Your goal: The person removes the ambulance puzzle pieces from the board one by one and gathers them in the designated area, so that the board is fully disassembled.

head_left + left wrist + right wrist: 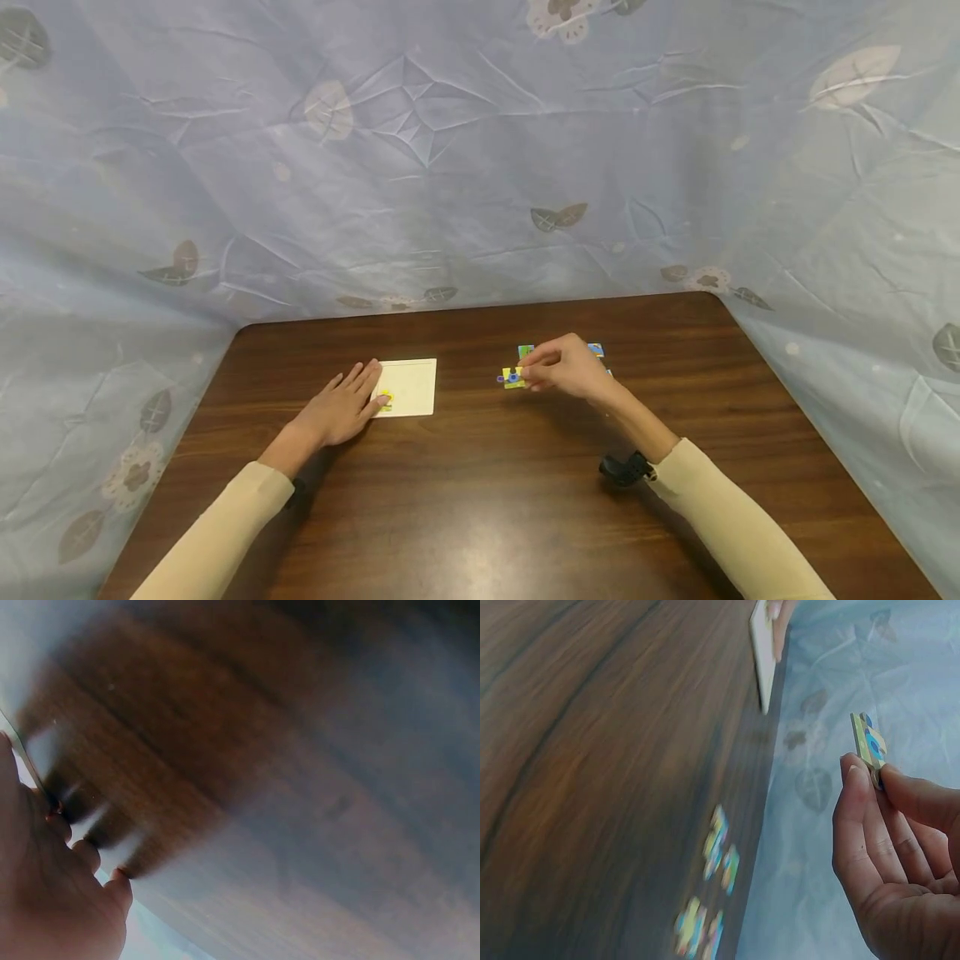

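Between thumb and fingertips my right hand pinches a yellow, green and blue jigsaw puzzle piece. In the right wrist view this puzzle piece is held up off the table, tilted on edge. My left hand lies with fingers spread at the left edge of a cream puzzle board. Its thumb reaches over a yellow piece in the board's lower left corner, partly covering it. The left wrist view shows the left hand from below, with its fingers extended over the edge.
Several loose puzzle pieces lie on the brown wooden table, partly hidden behind my right hand in the head view. A pale blue patterned cloth hangs behind the table and along its sides.
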Action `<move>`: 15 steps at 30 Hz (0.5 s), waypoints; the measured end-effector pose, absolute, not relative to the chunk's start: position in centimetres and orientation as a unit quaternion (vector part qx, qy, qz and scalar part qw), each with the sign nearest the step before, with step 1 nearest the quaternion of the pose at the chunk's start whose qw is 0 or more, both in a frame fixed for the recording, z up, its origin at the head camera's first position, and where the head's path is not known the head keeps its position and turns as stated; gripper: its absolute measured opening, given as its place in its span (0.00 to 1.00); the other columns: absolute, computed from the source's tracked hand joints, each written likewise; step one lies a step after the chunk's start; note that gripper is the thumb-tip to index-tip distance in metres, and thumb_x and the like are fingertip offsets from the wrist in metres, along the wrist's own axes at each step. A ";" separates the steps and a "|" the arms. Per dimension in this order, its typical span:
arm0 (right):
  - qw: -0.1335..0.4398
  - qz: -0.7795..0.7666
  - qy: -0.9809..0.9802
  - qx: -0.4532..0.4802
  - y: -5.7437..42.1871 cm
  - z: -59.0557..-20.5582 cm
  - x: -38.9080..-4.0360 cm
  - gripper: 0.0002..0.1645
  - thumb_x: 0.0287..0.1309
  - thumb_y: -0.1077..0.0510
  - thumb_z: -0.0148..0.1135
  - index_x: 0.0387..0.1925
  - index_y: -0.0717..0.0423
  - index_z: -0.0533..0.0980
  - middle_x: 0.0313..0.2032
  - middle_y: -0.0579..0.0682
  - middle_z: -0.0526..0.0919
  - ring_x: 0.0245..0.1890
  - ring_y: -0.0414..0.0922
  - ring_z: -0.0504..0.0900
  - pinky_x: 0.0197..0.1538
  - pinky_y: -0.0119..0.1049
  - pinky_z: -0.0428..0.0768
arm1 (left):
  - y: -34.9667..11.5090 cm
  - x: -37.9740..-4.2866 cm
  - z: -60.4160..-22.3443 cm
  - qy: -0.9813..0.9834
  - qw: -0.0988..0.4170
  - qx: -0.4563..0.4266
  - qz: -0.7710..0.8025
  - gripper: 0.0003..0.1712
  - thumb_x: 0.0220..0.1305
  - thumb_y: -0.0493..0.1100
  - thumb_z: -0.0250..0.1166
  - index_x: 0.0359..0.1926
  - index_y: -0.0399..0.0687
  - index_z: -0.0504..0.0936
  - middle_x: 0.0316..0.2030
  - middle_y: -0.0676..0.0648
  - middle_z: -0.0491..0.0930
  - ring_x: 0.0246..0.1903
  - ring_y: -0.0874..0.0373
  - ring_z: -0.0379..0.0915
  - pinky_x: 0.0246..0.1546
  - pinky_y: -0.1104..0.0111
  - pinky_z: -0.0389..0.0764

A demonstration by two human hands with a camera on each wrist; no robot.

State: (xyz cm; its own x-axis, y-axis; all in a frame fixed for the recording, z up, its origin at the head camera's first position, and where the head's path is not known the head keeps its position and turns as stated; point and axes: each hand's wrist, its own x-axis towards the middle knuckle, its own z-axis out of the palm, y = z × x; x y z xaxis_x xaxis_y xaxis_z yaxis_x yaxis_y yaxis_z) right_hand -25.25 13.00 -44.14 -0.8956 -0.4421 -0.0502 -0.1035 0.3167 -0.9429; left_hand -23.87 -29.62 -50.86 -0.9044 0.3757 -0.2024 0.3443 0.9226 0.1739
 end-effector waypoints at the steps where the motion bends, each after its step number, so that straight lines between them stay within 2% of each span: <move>1: 0.154 -0.560 0.797 -0.168 13.5 -44.2 -25.2 0.09 0.67 0.63 0.70 0.45 0.64 0.88 0.43 0.62 0.92 0.44 0.67 0.90 0.49 0.60 0.90 | -29.7 -23.9 -50.8 0.974 0.117 0.185 0.066 0.45 0.84 0.65 0.39 0.85 0.43 0.40 0.86 0.40 0.41 0.84 0.37 0.39 0.82 0.36 0.46; 9: 0.150 -0.545 0.816 -0.125 17.5 -45.6 -24.6 0.10 0.66 0.64 0.70 0.45 0.67 0.87 0.43 0.64 0.91 0.44 0.65 0.91 0.48 0.55 0.91 | -29.7 -23.9 -50.9 0.974 0.115 0.184 0.068 0.45 0.84 0.65 0.38 0.85 0.43 0.41 0.86 0.40 0.40 0.85 0.37 0.38 0.83 0.37 0.45; 15: 0.140 -0.521 0.835 -0.108 19.3 -46.5 -24.2 0.09 0.66 0.65 0.70 0.44 0.67 0.87 0.41 0.62 0.90 0.37 0.59 0.92 0.44 0.50 0.92 | -29.6 -23.7 -50.8 0.974 0.107 0.186 0.071 0.44 0.85 0.64 0.40 0.85 0.42 0.42 0.85 0.39 0.43 0.84 0.36 0.40 0.82 0.36 0.47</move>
State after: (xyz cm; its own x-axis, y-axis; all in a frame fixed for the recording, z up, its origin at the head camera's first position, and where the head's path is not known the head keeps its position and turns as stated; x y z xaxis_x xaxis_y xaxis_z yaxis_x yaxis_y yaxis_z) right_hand -24.21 19.27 -46.51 -0.9376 -0.3258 -0.1217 -0.0342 0.4345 -0.9000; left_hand -23.68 -29.63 -50.80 -0.9078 0.3778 -0.1819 0.3473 0.9206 0.1786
